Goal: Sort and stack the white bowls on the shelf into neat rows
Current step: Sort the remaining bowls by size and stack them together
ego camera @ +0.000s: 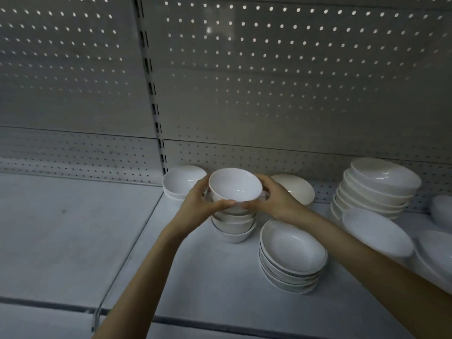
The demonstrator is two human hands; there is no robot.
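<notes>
A small white bowl (234,184) sits at the top of a stack of small bowls (233,228) on the shelf (195,277). My left hand (198,204) grips the bowl's left side, thumb along its front. My right hand (271,199) grips its right side, thumb meeting the left thumb. Whether the bowl rests on the stack or hovers just above it, I cannot tell. A stack of wide shallow bowls (292,253) stands to the front right.
Two bowls (182,182) sit at the back left by the upright post, one cream bowl (297,189) behind my right hand. A tall leaning stack (376,189) and loose bowls (376,231) fill the right. A clear divider (122,260) bounds the left. Pegboard wall behind.
</notes>
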